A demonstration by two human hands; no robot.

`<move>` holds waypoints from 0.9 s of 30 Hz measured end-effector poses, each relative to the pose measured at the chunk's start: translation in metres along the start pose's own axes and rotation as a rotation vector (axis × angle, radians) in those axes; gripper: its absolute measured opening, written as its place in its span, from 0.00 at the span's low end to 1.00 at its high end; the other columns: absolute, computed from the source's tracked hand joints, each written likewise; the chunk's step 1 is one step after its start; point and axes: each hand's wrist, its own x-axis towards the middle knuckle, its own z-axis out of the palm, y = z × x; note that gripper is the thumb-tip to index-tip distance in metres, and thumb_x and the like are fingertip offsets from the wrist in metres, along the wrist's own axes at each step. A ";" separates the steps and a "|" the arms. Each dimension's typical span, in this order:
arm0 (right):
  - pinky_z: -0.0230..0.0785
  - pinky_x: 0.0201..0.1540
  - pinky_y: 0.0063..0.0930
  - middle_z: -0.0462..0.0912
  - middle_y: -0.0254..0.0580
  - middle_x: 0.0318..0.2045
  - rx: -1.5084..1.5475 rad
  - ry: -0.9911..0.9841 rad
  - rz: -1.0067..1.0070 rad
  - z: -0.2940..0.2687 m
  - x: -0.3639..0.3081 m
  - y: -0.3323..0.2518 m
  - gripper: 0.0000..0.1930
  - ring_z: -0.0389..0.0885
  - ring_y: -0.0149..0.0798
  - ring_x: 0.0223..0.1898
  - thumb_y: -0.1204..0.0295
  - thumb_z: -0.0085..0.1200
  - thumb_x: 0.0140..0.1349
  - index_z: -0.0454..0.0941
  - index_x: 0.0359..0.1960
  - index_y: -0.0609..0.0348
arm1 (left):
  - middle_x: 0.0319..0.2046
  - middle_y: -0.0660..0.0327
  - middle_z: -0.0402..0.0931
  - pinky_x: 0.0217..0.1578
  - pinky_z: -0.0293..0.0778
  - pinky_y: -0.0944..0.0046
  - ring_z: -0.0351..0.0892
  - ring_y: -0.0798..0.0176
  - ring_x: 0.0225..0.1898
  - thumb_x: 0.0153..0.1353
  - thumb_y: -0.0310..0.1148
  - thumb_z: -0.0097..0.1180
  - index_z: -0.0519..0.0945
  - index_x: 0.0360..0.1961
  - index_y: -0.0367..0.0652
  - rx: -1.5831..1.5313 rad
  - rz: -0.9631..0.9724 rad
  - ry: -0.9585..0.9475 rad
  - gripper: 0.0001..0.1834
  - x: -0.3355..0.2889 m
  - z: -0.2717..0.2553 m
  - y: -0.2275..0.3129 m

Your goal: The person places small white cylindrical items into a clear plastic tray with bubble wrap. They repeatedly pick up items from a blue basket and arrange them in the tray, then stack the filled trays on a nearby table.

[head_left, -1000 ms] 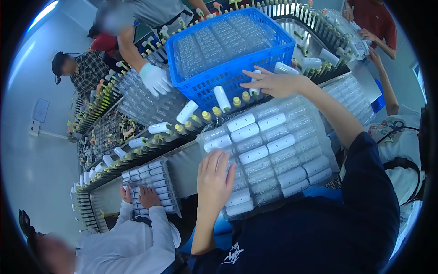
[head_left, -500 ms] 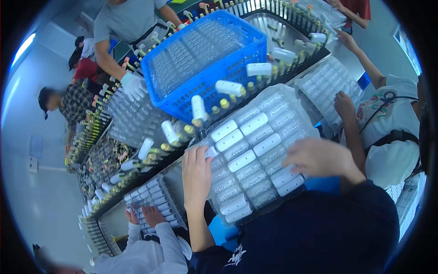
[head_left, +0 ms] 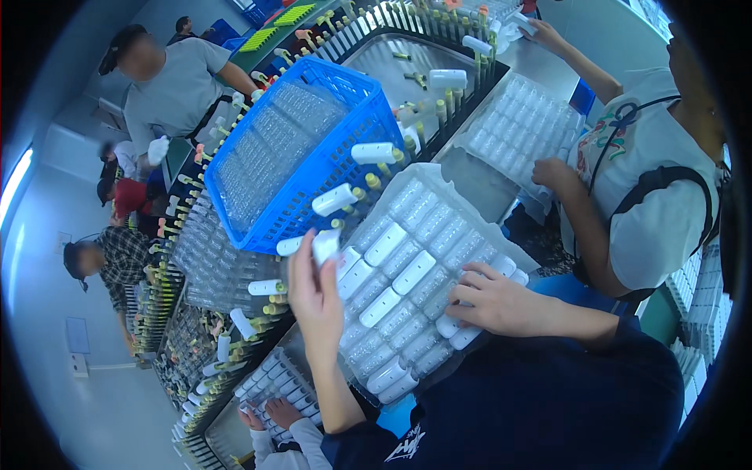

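Observation:
A clear plastic blister tray [head_left: 405,338] with rows of oblong pockets lies tilted before me. Some pockets hold white oblong casings [head_left: 413,272], each with a small dark mark; others show only clear plastic. Raised over the tray's left edge, my left hand [head_left: 313,294] pinches a white casing [head_left: 326,246] between thumb and fingers. My right hand [head_left: 501,301] rests over the tray's right side with its fingers apart and slightly bent. Its fingertips are close to casings in the lower right pockets; whether they touch one is unclear.
A blue crate [head_left: 309,184] full of clear trays stands beyond. A conveyor with yellow-tipped pegs [head_left: 373,182], some carrying white casings, runs past it. A co-worker at right [head_left: 619,172] has another clear tray [head_left: 521,125]; another co-worker's hands [head_left: 270,413] are at lower left.
My left hand has lifted from the tray's left edge with a white casing. My right hand has come down onto the tray's right side. The view has shifted, and the far co-worker's gloved hand has left the trays.

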 end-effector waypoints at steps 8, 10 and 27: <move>0.60 0.79 0.61 0.80 0.45 0.61 0.204 0.059 0.021 -0.016 -0.004 0.003 0.16 0.77 0.49 0.68 0.66 0.63 0.72 0.79 0.55 0.60 | 0.51 0.45 0.85 0.52 0.87 0.56 0.90 0.52 0.51 0.82 0.33 0.55 0.72 0.66 0.24 -0.566 -0.329 -0.175 0.23 0.137 0.100 -0.025; 0.62 0.78 0.60 0.80 0.46 0.61 0.239 0.084 0.023 -0.023 -0.004 0.006 0.17 0.78 0.50 0.67 0.66 0.65 0.71 0.78 0.55 0.60 | 0.49 0.45 0.85 0.51 0.87 0.55 0.91 0.52 0.51 0.81 0.35 0.57 0.72 0.66 0.25 -0.414 -0.379 -0.128 0.24 0.159 0.115 -0.030; 0.74 0.62 0.50 0.83 0.57 0.53 0.371 0.117 0.305 -0.028 0.000 0.025 0.19 0.82 0.61 0.56 0.68 0.55 0.79 0.73 0.65 0.64 | 0.59 0.38 0.79 0.56 0.79 0.36 0.83 0.29 0.56 0.79 0.42 0.53 0.70 0.69 0.36 0.831 -0.049 -0.242 0.26 0.138 0.071 -0.084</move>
